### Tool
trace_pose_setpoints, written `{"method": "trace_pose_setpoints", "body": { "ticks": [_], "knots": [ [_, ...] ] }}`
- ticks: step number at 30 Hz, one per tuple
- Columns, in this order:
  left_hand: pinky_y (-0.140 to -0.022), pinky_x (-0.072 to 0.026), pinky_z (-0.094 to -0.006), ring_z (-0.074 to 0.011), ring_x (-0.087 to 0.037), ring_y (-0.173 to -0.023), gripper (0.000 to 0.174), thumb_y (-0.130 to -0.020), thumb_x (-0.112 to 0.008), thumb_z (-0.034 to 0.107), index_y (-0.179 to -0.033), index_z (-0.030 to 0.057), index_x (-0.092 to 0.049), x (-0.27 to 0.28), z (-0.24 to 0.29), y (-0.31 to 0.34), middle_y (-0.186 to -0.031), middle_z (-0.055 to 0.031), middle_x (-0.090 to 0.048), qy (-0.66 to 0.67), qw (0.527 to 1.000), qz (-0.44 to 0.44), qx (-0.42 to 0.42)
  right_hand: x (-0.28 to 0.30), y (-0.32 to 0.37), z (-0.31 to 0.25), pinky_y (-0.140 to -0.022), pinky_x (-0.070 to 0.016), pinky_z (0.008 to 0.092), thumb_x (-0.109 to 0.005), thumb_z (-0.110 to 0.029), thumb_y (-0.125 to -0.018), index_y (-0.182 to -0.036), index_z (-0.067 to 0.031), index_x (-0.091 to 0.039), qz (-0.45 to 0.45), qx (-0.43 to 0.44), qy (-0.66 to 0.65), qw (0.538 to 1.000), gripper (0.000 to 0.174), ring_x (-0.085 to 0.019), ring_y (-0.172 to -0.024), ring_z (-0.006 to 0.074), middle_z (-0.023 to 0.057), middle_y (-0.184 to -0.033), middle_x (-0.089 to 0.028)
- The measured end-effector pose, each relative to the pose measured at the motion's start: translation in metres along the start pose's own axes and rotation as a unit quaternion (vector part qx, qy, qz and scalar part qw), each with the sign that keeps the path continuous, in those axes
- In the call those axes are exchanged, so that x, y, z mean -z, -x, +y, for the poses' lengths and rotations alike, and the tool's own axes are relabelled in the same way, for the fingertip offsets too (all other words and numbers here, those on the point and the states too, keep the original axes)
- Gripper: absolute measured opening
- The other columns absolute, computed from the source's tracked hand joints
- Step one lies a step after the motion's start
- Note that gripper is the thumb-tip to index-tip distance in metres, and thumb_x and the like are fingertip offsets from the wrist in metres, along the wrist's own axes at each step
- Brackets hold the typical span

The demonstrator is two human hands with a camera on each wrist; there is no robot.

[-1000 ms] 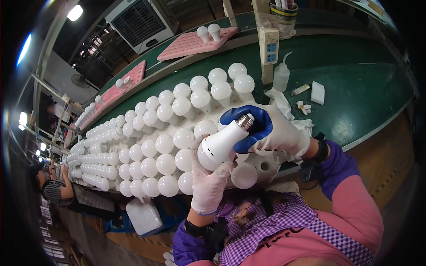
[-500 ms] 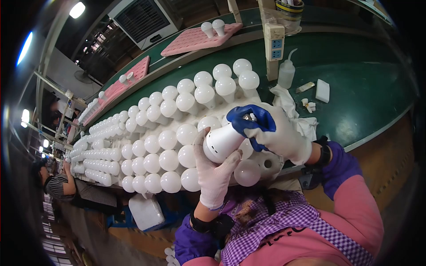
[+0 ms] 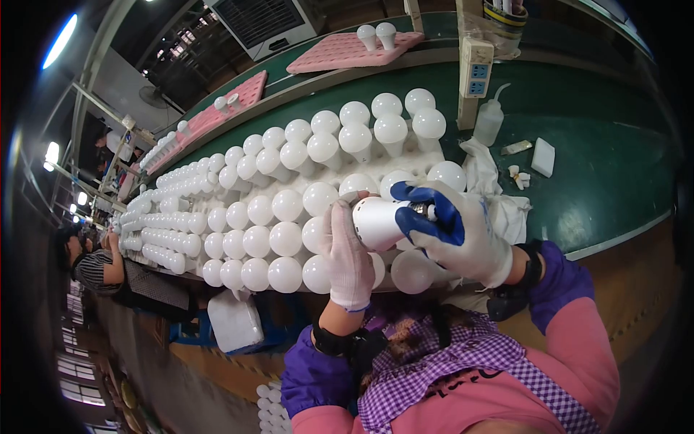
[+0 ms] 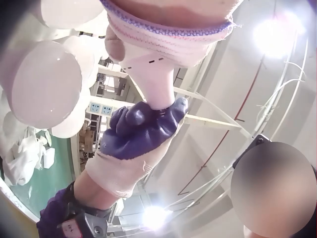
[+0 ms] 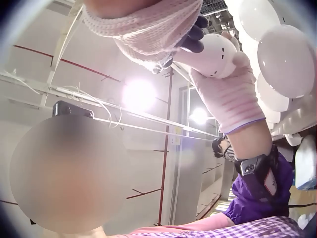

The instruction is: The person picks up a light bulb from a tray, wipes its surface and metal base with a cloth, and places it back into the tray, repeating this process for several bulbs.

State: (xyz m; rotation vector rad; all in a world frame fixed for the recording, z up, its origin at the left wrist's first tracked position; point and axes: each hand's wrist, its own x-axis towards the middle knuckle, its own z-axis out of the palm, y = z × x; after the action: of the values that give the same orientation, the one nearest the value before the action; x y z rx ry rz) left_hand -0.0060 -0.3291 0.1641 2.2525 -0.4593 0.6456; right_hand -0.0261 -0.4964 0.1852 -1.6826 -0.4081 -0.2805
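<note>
A white light bulb (image 3: 377, 224) lies tilted between both hands, above the rows of bulbs. Its rounded end sits in the left hand (image 3: 348, 257), which wears a thin pinkish-white glove and grips it from the near side. The right hand (image 3: 463, 235), in a white glove with blue-coated fingers, curls round the metal screw base (image 3: 425, 210) at the other end. Small dark slots mark the bulb body (image 4: 156, 82) in the left wrist view. In the right wrist view, blue fingertips (image 5: 194, 42) lie against its narrow part.
Rows of white bulbs (image 3: 285, 239) stand in pale foam trays along the green bench (image 3: 600, 188). On the right are a squeeze bottle (image 3: 489, 121), a white cloth (image 3: 481, 170), a white block (image 3: 543, 158) and a socket post (image 3: 473, 79). Another person (image 3: 97, 264) sits far left.
The bulb has tipped from slanting upward to nearly level, its base pointing right. The right hand's blue fingers have closed more tightly round the base. The head view has shifted slightly.
</note>
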Motion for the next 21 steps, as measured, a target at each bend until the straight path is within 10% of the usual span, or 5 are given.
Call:
{"method": "trace_pose_setpoints", "body": {
  "ticks": [2, 6, 12, 18, 21],
  "knots": [
    [-0.054, -0.0549, -0.0300, -0.0190, -0.064, -0.076, 0.053, -0.099, -0.037, 0.049, -0.116, 0.0010, -0.055, 0.002, -0.001, -0.006, -0.099, -0.0108, -0.062, 0.501, 0.805, -0.027, 0.317, 0.004, -0.002, -0.004, -0.072, -0.0497, 0.0297, -0.069, -0.020, -0.083, -0.112, -0.0002, -0.060, 0.004, -0.061, -0.016, 0.998, 0.036, -0.061, -0.076, 0.0159, 0.0106, -0.082, -0.066],
    [-0.062, -0.0583, -0.0329, -0.0213, -0.065, -0.089, 0.049, -0.095, -0.054, 0.040, -0.120, -0.0013, -0.049, 0.011, -0.002, -0.009, -0.108, -0.0130, -0.059, 0.592, 0.712, -0.114, 0.360, 0.005, -0.008, 0.008, -0.068, -0.0497, 0.0290, -0.068, -0.020, -0.083, -0.111, 0.0002, -0.060, 0.038, 0.009, 0.001, 0.999, 0.035, -0.060, -0.071, 0.0152, 0.0104, -0.082, -0.065],
    [-0.088, -0.0508, -0.0333, -0.0218, -0.055, -0.109, 0.078, -0.066, -0.080, 0.004, -0.131, 0.0035, -0.037, -0.007, 0.001, 0.008, -0.124, -0.0138, -0.048, 0.293, 0.952, -0.014, 0.083, 0.019, -0.015, 0.014, -0.053, -0.0422, 0.0199, -0.066, -0.021, -0.087, -0.107, -0.0013, -0.063, 0.019, -0.168, -0.195, 0.966, 0.028, -0.053, -0.060, 0.0057, 0.0025, -0.077, -0.061],
    [-0.087, -0.0501, -0.0337, -0.0234, -0.056, -0.107, 0.078, -0.063, -0.080, 0.005, -0.129, 0.0010, -0.038, 0.005, -0.001, 0.002, -0.120, -0.0140, -0.050, 0.343, 0.923, -0.082, 0.151, 0.029, -0.018, 0.016, -0.059, -0.0442, 0.0192, -0.068, -0.024, -0.087, -0.114, -0.0014, -0.062, -0.082, -0.172, -0.195, 0.962, 0.035, -0.057, -0.068, 0.0061, 0.0015, -0.085, -0.062],
    [-0.078, -0.0535, -0.0362, -0.0237, -0.059, -0.100, 0.076, -0.064, -0.078, 0.004, -0.128, 0.0002, -0.039, 0.015, 0.002, -0.004, -0.113, -0.0148, -0.054, 0.455, 0.844, -0.133, 0.250, 0.034, -0.022, 0.021, -0.085, -0.0468, 0.0326, -0.072, -0.034, -0.082, -0.118, -0.0024, -0.060, -0.102, 0.074, -0.011, 0.992, 0.049, -0.061, -0.095, 0.0240, 0.0130, -0.107, -0.064]
  ]
}}
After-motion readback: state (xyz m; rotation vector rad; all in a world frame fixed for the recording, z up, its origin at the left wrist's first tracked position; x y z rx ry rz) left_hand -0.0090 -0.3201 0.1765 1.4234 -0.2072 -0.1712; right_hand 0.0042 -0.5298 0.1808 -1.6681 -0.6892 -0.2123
